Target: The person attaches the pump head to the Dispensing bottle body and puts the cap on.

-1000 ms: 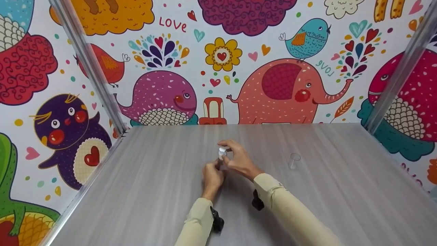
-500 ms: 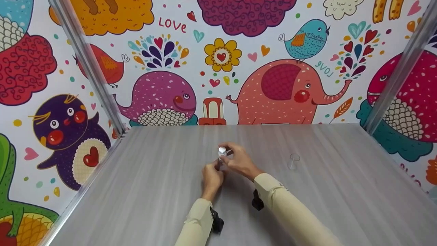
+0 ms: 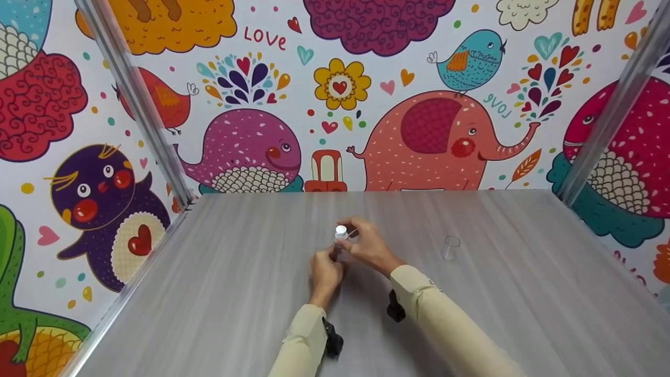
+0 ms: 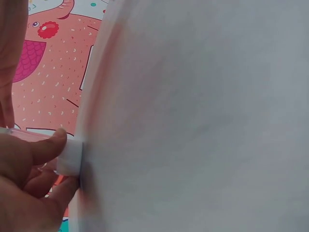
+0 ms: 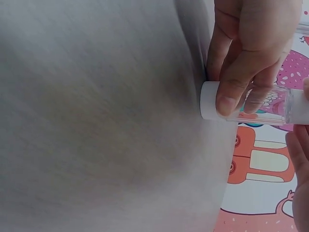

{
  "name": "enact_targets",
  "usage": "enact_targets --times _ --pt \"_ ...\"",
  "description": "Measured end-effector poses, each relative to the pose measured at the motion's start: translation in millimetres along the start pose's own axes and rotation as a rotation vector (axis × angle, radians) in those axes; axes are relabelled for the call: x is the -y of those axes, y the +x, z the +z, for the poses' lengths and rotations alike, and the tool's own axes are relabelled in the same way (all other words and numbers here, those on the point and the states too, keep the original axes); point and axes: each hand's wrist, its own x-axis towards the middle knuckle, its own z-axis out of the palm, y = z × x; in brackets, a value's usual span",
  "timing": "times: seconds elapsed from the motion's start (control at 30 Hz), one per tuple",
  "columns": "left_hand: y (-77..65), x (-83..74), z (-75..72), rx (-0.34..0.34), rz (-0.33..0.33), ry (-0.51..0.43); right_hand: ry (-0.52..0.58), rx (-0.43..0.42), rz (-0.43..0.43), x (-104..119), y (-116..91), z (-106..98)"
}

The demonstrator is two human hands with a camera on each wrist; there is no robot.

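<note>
A small clear bottle (image 5: 273, 110) with a white base (image 5: 209, 100) and a white top (image 3: 341, 230) stands upright in front of me, its base right at the table surface. My left hand (image 3: 325, 273) grips the lower part; in the left wrist view its thumb and a finger (image 4: 67, 191) pinch the white base. From the right, my right hand (image 3: 370, 248) holds the upper end, thumb on the near side and index finger curled behind. The right wrist view shows this hand (image 5: 303, 179) at the white collar. A clear, open-ended cap (image 3: 451, 248) sits apart to the right.
The wood-grain table (image 3: 225, 293) runs back to a wall (image 3: 282, 78) printed with cartoon animals. Metal posts (image 3: 138, 104) rise at both far corners. Black wrist cameras (image 3: 333, 339) are strapped under the sleeves.
My right hand's fingers have moved down slightly around the upper end, and the white top shows more fully. The left hand, bottle and loose clear cap stay in place.
</note>
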Motion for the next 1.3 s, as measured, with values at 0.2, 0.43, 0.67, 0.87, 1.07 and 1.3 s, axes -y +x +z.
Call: enact_targets --times 0.2,0.43,0.67,0.87,1.07,1.3 --pt "0.0 -0.4 -0.7 0.022 -0.043 -0.019 0.024 -0.034 0.088 3.3 -1.0 -0.9" --pt "2.9 -2.1 -2.4 0.04 -0.069 -0.023 0.066 -0.039 0.075 8.0 1.9 -2.8" --pt "2.5 -0.8 -1.0 0.026 -0.029 0.032 0.086 -0.005 0.081 7.9 -0.8 0.0" --pt "0.5 -1.7 -1.2 0.019 -0.036 0.055 0.101 0.002 0.073 5.7 -2.9 2.0" --pt "0.9 -3.3 -2.0 0.021 -0.033 0.059 0.119 -0.006 0.092 4.1 -3.4 1.9" --pt "1.0 0.2 -0.3 0.028 -0.025 0.039 0.108 -0.038 0.094 2.0 -4.0 3.3"
